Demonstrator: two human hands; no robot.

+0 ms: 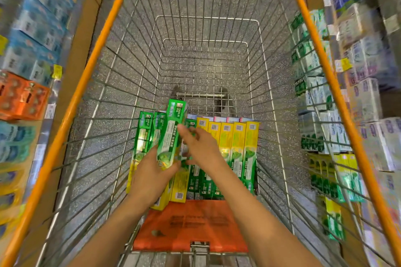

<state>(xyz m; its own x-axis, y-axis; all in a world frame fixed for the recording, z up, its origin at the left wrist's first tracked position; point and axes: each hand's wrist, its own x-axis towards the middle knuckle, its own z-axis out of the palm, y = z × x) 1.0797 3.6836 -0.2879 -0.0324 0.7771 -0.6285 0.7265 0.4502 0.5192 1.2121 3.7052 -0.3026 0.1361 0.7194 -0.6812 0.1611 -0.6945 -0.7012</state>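
Observation:
A wire shopping cart with an orange rim fills the view. At its near end lie several green and yellow toothpaste boxes side by side. My left hand grips the near end of one green toothpaste box, which is raised and tilted above the others. My right hand reaches in beside it, fingers extended and touching the box's right side.
An orange plastic flap covers the cart's near end. Shelves stacked with boxed goods line both sides: blue and orange packs at left, green, white and yellow boxes at right. The cart's far half shows bare wire.

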